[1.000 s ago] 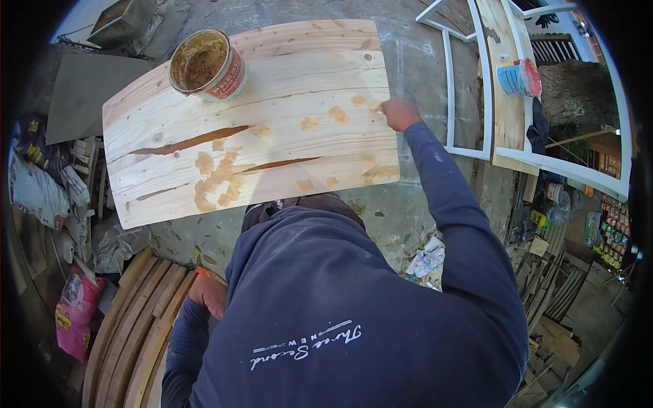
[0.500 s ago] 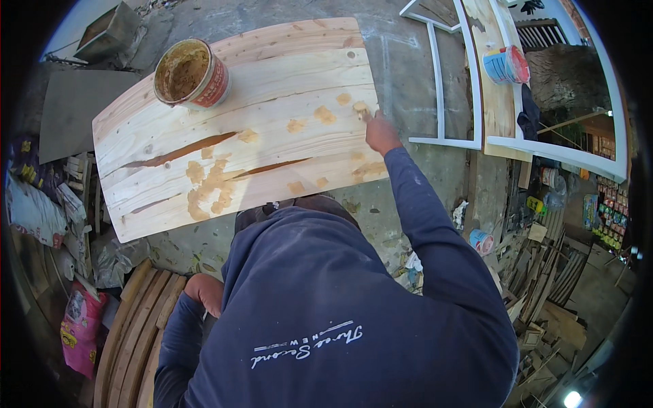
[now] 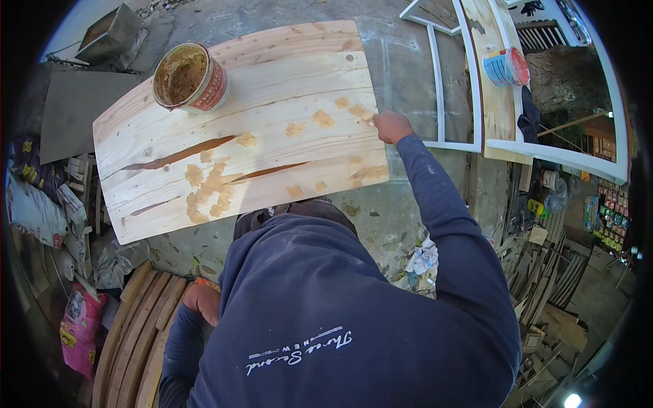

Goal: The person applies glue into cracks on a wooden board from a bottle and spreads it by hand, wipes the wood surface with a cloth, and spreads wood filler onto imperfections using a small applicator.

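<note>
My right hand [image 3: 393,127] is closed at the right edge of a pale wooden panel [image 3: 286,75]. It grips a small putty knife [image 3: 371,120], mostly hidden by the fingers, whose putty-smeared end is at the panel's surface. Tan patches of putty [image 3: 324,119] dot the boards, with a larger smear [image 3: 211,187] nearer the left. Dark, long gaps [image 3: 180,155] run along the wood. A red-and-white tub [image 3: 190,78] of brownish putty stands on the panel's far left part. Down by my side rests my left hand [image 3: 203,303], away from the panel, its fingers hidden.
White frames [image 3: 439,88] and a wooden board bearing a blue-and-red tub [image 3: 507,66] lie at the right. Curved timbers [image 3: 132,333] and a pink bag [image 3: 80,326] sit at lower left. Scrap wood [image 3: 554,272] is piled at lower right.
My right hand has moved right and slightly nearer, off the panel's edge, drawing the putty knife along. A tan smear now shows where the tool was. The left hand stays low.
</note>
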Available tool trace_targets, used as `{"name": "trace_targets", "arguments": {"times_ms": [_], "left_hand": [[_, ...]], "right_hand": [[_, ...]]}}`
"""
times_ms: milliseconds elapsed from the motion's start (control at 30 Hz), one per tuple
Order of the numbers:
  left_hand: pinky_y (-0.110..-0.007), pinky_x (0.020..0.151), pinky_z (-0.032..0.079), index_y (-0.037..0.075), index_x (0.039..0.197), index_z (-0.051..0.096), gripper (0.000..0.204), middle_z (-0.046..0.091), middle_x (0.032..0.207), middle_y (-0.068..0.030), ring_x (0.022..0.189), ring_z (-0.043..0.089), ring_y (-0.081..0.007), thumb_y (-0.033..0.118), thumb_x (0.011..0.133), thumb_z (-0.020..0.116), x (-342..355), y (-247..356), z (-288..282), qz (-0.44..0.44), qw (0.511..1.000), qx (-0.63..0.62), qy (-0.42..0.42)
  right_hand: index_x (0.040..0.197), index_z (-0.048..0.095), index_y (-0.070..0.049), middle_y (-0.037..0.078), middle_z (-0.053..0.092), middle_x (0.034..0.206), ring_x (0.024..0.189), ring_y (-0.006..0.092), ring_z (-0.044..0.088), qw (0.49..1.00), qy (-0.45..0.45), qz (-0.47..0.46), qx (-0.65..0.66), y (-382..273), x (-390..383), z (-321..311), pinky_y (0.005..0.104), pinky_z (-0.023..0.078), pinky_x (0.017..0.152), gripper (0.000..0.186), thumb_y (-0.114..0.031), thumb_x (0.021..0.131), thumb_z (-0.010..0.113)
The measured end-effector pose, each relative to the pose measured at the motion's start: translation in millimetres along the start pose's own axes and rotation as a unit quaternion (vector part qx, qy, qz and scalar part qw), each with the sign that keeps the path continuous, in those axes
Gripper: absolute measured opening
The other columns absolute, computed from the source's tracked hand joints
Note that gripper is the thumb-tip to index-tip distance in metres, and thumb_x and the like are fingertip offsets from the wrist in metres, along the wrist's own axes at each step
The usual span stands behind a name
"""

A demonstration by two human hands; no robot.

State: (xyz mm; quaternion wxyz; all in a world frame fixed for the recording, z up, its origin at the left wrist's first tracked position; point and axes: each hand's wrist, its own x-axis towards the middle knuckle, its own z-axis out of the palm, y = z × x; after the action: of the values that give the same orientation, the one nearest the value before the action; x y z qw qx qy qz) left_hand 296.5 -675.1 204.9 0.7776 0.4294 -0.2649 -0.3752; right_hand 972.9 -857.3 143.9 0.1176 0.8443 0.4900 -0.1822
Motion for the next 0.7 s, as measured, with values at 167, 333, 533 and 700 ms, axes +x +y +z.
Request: {"name": "trace_targets", "arguments": {"times_ms": [167, 333, 533, 700], "left_hand": [[-0.037, 0.118, 0.034, -0.003, 0.146, 0.053, 0.061, 0.05, 0.156, -0.0161, 0.144, 0.044, -0.0302, 0.032, 0.1, 0.071, -1, -2, 7, -0.001, 1.0, 0.005, 0.004], [-0.037, 0.118, 0.034, -0.003, 0.146, 0.054, 0.06, 0.05, 0.155, -0.0161, 0.143, 0.044, -0.0303, 0.033, 0.1, 0.071, -2, -3, 8, -0.002, 1.0, 0.01, 0.006], [-0.037, 0.117, 0.035, -0.003, 0.145, 0.054, 0.06, 0.051, 0.154, -0.0161, 0.142, 0.045, -0.0304, 0.033, 0.1, 0.071, 0, -6, 15, -0.002, 1.0, 0.007, 0.005], [-0.037, 0.117, 0.035, -0.003, 0.145, 0.055, 0.06, 0.051, 0.154, -0.0161, 0.142, 0.046, -0.0305, 0.033, 0.099, 0.072, -1, -8, 16, 0.0, 1.0, 0.008, 0.01]], "right_hand": [[0.107, 0.074, -0.007, 0.022, 0.066, 0.122, 0.103, 0.0408, 0.071, 0.993, 0.078, 0.08, 0.049, -1, 12, 11, 0.0513, 0.058, 0.089, 0.022, -0.011, 0.092, 0.058], [0.107, 0.075, -0.005, 0.022, 0.067, 0.118, 0.103, 0.0404, 0.071, 0.996, -0.04, 0.074, 0.039, 7, 20, 17, 0.0505, 0.058, 0.089, 0.024, -0.011, 0.091, 0.059], [0.103, 0.077, -0.005, 0.021, 0.07, 0.112, 0.102, 0.0396, 0.072, 0.998, 0.007, 0.06, 0.026, 9, 25, -6, 0.0492, 0.058, 0.088, 0.022, -0.012, 0.09, 0.06], [0.104, 0.077, -0.004, 0.021, 0.07, 0.115, 0.1, 0.0402, 0.072, 0.999, 0.019, 0.028, 0.026, 34, 42, -3, 0.0494, 0.058, 0.087, 0.022, -0.011, 0.09, 0.06]]}}
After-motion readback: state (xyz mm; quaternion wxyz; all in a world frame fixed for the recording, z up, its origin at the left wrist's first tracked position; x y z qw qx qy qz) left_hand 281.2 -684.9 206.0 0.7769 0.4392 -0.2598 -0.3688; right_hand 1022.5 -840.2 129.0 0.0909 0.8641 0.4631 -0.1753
